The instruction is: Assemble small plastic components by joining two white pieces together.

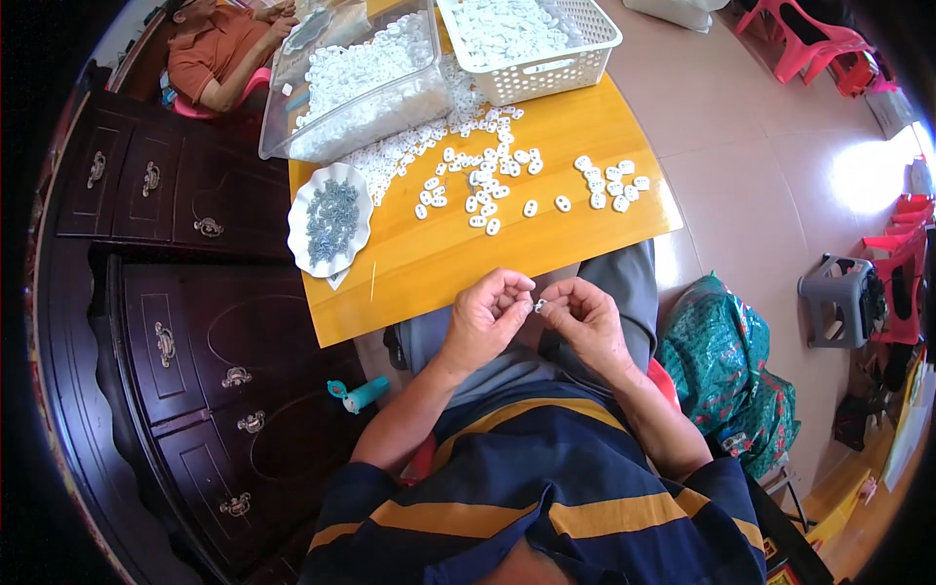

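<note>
My left hand (pixel 490 314) and my right hand (pixel 586 319) meet just off the table's near edge, above my lap. Both are closed in a pinch on a small white plastic piece (pixel 539 305), mostly covered by the fingertips. On the yellow wooden table (pixel 429 283) lie loose white oval pieces (pixel 484 178), each with two dark marks or holes. A separate cluster of ovals (pixel 612 183) sits at the right. To the left, a white wavy-rimmed plate (pixel 301 244) holds a heap of small grey parts (pixel 332 216). A thin pale stick (pixel 373 280) lies near it.
A clear plastic bin (pixel 444 97) and a white perforated basket (pixel 595 58), both full of white pieces, stand at the table's far side. Dark wooden cabinets (pixel 234 322) line the left. Another person (pixel 219 54) sits far left. A green patterned bag (pixel 717 341) rests at right.
</note>
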{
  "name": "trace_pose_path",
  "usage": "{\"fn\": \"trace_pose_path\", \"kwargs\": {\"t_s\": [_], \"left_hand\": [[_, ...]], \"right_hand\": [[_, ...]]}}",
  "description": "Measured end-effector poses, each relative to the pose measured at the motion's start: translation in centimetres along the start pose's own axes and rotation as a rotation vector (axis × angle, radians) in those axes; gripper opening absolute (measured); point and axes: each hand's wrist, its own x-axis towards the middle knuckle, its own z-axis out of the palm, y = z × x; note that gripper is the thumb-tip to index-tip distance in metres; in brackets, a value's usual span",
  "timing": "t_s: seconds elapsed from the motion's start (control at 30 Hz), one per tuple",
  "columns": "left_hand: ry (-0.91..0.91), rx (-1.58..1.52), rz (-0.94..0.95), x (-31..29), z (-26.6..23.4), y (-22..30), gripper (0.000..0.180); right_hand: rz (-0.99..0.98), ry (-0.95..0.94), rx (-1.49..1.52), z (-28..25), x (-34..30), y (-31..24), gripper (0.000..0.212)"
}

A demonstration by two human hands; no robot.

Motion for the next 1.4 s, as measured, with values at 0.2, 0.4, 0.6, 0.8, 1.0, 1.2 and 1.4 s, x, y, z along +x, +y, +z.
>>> {"fn": "trace_pose_path", "kwargs": {"t_s": [0.2, 0.4, 0.6, 0.8, 1.0, 1.2, 1.4], "left_hand": [[-0.048, 0.002, -0.021, -0.1, -0.2, -0.4, 0.019], [-0.048, -0.006, -0.032, -0.1, -0.1, 0.0, 0.02], [-0.013, -0.015, -0.014, -0.1, 0.2, 0.0, 0.016], [-0.028, -0.09, -0.024, 0.1, 0.5, 0.3, 0.016], [-0.054, -0.053, -0.018, 0.3, 0.5, 0.4, 0.017], [-0.023, -0.09, -0.075, 0.6, 0.2, 0.4, 0.02], [-0.039, -0.079, -0.052, 0.4, 0.4, 0.7, 0.019]], "right_hand": [[-0.002, 0.012, -0.013, 0.0, 0.0, 0.0, 0.009], [0.0, 0.008, -0.024, 0.0, 0.0, -0.1, 0.01], [-0.005, 0.007, -0.046, -0.1, 0.0, -0.1, 0.009], [-0.001, 0.009, -0.03, -0.3, 0.0, 0.0, 0.009], [0.004, 0.015, -0.032, -0.2, 0.1, -0.3, 0.008], [0.003, 0.019, 0.006, -0.4, 0.1, -0.7, 0.008], [0.005, 0.011, 0.001, -0.3, 0.1, -0.6, 0.009]]}}
